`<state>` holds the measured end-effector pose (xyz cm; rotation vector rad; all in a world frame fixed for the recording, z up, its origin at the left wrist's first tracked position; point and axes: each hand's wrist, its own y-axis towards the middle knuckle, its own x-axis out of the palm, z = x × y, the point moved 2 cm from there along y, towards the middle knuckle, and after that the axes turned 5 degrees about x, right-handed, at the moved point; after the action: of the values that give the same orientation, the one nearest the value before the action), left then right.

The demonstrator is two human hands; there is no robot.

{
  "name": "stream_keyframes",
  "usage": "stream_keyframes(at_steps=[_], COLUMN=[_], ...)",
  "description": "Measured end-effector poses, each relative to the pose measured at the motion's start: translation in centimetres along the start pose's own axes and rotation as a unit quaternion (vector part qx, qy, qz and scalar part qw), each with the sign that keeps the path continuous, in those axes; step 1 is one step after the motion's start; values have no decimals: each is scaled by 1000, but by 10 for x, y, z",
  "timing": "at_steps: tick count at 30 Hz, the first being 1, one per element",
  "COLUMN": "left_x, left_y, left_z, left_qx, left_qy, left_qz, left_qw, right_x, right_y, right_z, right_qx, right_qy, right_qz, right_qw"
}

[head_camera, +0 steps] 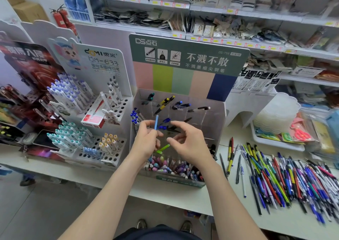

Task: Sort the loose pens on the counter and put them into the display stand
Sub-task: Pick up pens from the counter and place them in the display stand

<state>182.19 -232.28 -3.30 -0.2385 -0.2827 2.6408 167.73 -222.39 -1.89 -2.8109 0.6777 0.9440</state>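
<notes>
The left hand (pixel 146 138) pinches a light blue pen (pixel 156 123) upright over the clear display stand (pixel 218 118). The right hand (pixel 189 142) hovers beside it with curled fingers. A green pen (pixel 162 148) sits just under its thumb, and I cannot tell whether the hand holds it. Loose pens (pixel 275 175) lie to the right on the counter (pixel 183 197). The blue pen may well slip into the wrong compartment, as the slots are crowded.

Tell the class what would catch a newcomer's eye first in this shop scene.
First comes the big heap of loose multicoloured pens, spread over the white counter at the right. In the centre, the left hand pinches a light blue pen upright over the clear plastic display stand with the green header card, and the right hand is beside it, holding nothing.
</notes>
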Motion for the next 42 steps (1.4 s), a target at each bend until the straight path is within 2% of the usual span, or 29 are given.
stream_keyframes(at_steps=[4,9,13,14,18,21,23,25,30,34,36,38,42], left_x=[-3,-9,-14,-16,-18,-22,-27,-33,-54,-73,-75,-72,-64], left_y=[0,-2,-5,-6,-12,-17,-20,-23,-20,-18,-17,-18,-21], left_z=[-2,-1,1,3,12,14,12,6,-19,-34,-41,-49,-64], left_qx=[-20,25,69,83,125,155,165,168,153,137,118,99,96], left_qy=[-36,-13,12,22,43,57,59,68,164,214,238,257,265], left_qz=[13,14,1,-8,-96,-87,-76,-69,71,126,111,64,-2], left_qw=[999,1000,998,996,987,982,982,981,972,959,958,959,959], right_x=[1,5,7,8,13,9,7,11,32,55,72,88,95], right_y=[15,18,3,0,-5,-2,0,-2,-5,-4,-3,-4,-5], right_z=[-1,-10,-15,-16,-26,-28,-30,-34,-30,-23,-18,-13,-15], right_qx=[25,15,29,32,18,33,24,-3,-48,-82,-91,-89,-53], right_qy=[-30,-6,42,70,151,182,188,168,91,8,-65,-172,-257], right_qz=[106,86,209,215,121,103,63,47,187,127,77,28,-12], right_qw=[994,996,977,974,981,977,980,985,977,988,991,981,965])
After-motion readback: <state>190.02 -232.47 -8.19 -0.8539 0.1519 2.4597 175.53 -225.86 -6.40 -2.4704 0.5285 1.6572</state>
